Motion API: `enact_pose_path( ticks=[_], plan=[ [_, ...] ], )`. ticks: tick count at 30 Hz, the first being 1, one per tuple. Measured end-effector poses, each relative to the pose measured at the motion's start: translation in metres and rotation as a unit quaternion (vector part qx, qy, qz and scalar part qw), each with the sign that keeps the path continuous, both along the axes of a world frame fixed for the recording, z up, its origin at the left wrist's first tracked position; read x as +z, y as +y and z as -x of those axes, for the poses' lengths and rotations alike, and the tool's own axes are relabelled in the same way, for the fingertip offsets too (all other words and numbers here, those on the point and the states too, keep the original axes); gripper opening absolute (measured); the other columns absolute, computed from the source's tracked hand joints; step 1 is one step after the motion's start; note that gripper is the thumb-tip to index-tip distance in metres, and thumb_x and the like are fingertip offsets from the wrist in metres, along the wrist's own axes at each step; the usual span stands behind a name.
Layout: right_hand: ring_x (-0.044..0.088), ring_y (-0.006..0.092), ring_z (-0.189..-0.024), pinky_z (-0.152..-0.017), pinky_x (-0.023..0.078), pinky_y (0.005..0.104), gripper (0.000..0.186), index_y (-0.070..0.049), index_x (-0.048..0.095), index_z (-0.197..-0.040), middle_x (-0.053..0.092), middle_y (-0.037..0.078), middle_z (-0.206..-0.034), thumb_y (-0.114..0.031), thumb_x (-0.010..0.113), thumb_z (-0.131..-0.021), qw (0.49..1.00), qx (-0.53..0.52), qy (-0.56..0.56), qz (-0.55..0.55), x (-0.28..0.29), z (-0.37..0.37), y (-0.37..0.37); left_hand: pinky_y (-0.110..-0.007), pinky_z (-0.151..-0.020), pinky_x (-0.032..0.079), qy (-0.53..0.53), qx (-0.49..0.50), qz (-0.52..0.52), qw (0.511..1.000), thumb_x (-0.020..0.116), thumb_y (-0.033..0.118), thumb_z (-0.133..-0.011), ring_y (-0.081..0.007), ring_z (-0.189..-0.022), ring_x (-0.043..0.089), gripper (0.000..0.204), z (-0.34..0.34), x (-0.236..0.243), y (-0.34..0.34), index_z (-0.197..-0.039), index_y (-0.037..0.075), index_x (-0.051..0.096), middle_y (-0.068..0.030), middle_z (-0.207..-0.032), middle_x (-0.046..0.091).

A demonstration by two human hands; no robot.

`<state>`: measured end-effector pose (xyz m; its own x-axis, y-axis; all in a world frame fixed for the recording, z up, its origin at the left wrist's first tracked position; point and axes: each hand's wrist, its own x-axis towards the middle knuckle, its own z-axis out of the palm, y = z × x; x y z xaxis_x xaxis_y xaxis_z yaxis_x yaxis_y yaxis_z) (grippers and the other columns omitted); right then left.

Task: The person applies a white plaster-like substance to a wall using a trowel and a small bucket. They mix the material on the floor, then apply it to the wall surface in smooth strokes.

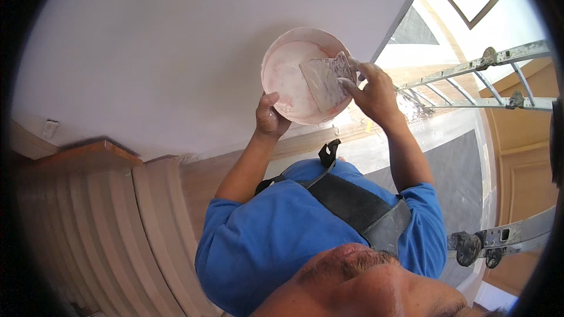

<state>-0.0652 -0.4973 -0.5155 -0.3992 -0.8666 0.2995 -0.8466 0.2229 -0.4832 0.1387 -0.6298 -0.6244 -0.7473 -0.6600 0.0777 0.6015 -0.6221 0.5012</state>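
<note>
A round pinkish bucket (275, 53) with white, wet plaster-like paste (289, 76) in it is held up in front of my chest. My left hand (270, 116) grips its near left rim, thumb over the edge and fingers beneath. In my right hand (373, 89) is a flat, wide filling knife (322, 82), pinched by its smeared upper edge at the bucket's right side. The blade reaches over the paste and is coated with it; I cannot tell how deep it dips. White paste marks the right fingers.
A pale wall (147, 41) rises close beyond the bucket, ending at a corner strip on the right. A metal ladder (464, 85) stands at the right, with another hinged ladder part (511, 236) lower down. Ribbed brown panels (100, 223) are at lower left.
</note>
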Motion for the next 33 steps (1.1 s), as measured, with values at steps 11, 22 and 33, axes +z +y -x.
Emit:
enact_pose_path(
  ticks=[11,22,33],
  plan=[
    [0.065,0.0183,-0.082,-0.076,0.053,0.0343,0.014,0.003,0.069,-0.101,0.073,0.01,-0.092,-0.008,0.061,-0.096,0.976,0.046,-0.187,0.102,0.002,0.021,0.012,-0.046,-0.113,0.04,-0.039,0.035,0.044,0.998,0.06,0.02,-0.082,-0.0279,-0.135,0.044,0.08,0.049,0.013,0.008,-0.153,0.009,0.026,-0.0133,-0.143,0.042],
    [0.054,0.0417,-0.131,-0.113,0.04,0.0532,0.049,-0.004,0.066,-0.124,0.06,0.024,-0.135,0.012,0.058,-0.078,0.943,0.09,0.223,0.232,-0.08,0.008,0.075,-0.046,-0.11,0.043,0.031,0.055,0.025,0.998,0.06,0.012,-0.083,-0.0268,-0.129,0.047,0.073,0.084,0.073,0.041,-0.149,0.008,0.031,-0.0113,-0.136,0.046],
    [0.068,0.0301,-0.11,-0.085,0.058,0.0393,0.056,-0.009,0.064,-0.132,0.068,0.017,-0.124,0.01,0.06,-0.08,0.959,-0.017,0.237,0.156,-0.058,0.066,0.139,-0.043,-0.109,0.043,-0.003,0.077,0.071,0.994,0.062,0.014,-0.079,-0.0254,-0.128,0.048,0.078,0.072,0.084,0.038,-0.15,0.008,0.029,-0.0107,-0.135,0.045]
  ],
)
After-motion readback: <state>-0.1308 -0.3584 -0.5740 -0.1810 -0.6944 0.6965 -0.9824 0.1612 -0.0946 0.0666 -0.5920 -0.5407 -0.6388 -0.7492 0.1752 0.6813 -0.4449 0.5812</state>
